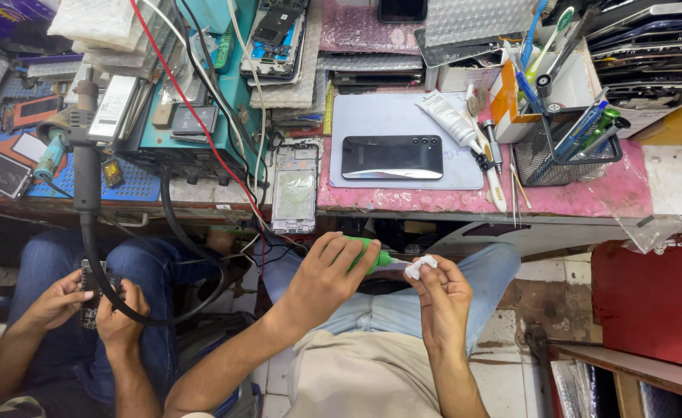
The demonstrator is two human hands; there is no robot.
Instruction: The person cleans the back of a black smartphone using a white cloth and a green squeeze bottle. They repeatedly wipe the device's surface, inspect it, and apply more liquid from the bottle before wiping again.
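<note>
My hands meet over my lap, just short of the bench edge, with free air only between my knees and that edge. My left hand is closed around a green bottle, its tip aimed at the small white wad that my right hand pinches between thumb and fingertips (the two nearly touch). The wad looks crumpled, soft and bright white.

To my left a co-worker's hands hold a small dark board, and a thick black hose droops off the bench between us, crowding that side.

Further out, a bare phone frame overhangs the edge, and a dark phone lies face down on a grey mat. A wire mesh pen holder stands further right, a white tube beside the mat.
</note>
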